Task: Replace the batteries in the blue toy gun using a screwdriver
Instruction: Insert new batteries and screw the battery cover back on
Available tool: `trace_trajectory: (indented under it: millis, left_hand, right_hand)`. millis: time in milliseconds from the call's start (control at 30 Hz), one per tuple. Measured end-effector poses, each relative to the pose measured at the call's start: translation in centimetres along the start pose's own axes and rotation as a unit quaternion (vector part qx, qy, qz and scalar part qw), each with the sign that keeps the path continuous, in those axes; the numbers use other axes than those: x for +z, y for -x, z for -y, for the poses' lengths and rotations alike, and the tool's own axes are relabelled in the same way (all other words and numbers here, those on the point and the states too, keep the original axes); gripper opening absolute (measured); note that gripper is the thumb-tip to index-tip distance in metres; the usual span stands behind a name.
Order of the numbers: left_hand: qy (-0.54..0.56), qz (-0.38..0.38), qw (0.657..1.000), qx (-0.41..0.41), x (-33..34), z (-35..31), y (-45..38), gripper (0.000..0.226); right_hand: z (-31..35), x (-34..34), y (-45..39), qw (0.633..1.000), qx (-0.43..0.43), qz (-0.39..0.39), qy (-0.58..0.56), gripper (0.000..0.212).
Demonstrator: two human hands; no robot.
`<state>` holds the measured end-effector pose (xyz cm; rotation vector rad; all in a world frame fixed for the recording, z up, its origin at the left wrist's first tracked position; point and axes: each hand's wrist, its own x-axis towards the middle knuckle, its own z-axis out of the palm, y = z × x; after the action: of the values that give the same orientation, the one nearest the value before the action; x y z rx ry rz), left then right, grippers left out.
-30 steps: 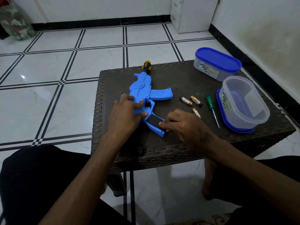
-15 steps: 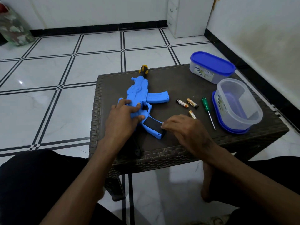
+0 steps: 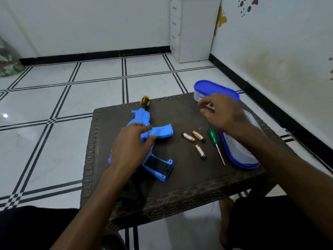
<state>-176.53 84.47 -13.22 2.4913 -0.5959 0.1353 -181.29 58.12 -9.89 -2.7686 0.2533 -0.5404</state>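
Observation:
The blue toy gun (image 3: 159,131) lies on the dark wicker table (image 3: 180,112), its grip (image 3: 158,167) pointing toward me and showing a black opening. My left hand (image 3: 129,150) holds the gun's body, thumb by the magazine. My right hand (image 3: 221,112) hovers above the table near the closed blue-lidded container (image 3: 214,87), fingers loosely spread, nothing clearly in them. Three batteries (image 3: 188,137) (image 3: 198,136) (image 3: 200,151) lie right of the gun. A green-handled screwdriver (image 3: 212,135) lies beside them.
A yellow-and-black screwdriver handle (image 3: 145,101) pokes out behind the gun's muzzle. An open clear container on a blue lid (image 3: 237,152) sits at the table's right edge, partly behind my right arm. A tiny screw (image 3: 200,128) lies near the batteries. A white drawer unit (image 3: 192,29) stands in the corner.
My right hand left the gun's grip and rose to the back right, toward the closed container. The camera tilted up. My left hand stays on the gun.

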Motion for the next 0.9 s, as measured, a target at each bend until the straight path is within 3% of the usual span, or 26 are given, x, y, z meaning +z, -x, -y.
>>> trace_trajectory:
  millis: [167,267,333,567,700,833,900]
  left_hand:
    - [0.043,0.027,0.999,0.020,1.1,-4.3,-4.5,0.036]
    - [0.056,0.052,0.996,0.035,2.8,-5.8,-7.2,0.038]
    - [0.061,0.065,0.995,0.035,3.8,-6.2,-8.4,0.040]
    - [0.050,0.070,0.995,0.046,6.2,-6.5,-12.3,0.046]
    - [0.041,0.073,0.994,0.069,7.2,-7.5,-14.3,0.052]
    - [0.043,0.086,0.993,0.070,8.4,-8.6,-16.4,0.057]
    - [0.037,0.081,0.992,0.085,8.9,-9.0,-16.9,0.059]
  right_hand:
    - [-4.6,-1.1,-7.3,0.964,0.137,0.109,0.198,0.069]
    - [-6.7,-1.0,-9.9,0.935,0.196,0.205,0.215,0.087]
    - [-7.3,-0.7,-10.8,0.926,0.191,0.244,0.214,0.081]
    - [-7.7,0.2,-12.8,0.953,0.051,0.254,0.159,0.070]
    - [-8.4,-0.1,-12.7,0.962,0.023,0.249,0.107,0.063]
    - [-10.8,-1.5,-12.2,0.963,0.199,0.153,0.094,0.060]
    - [-11.7,-1.9,-11.9,0.938,0.268,0.204,0.084,0.055]
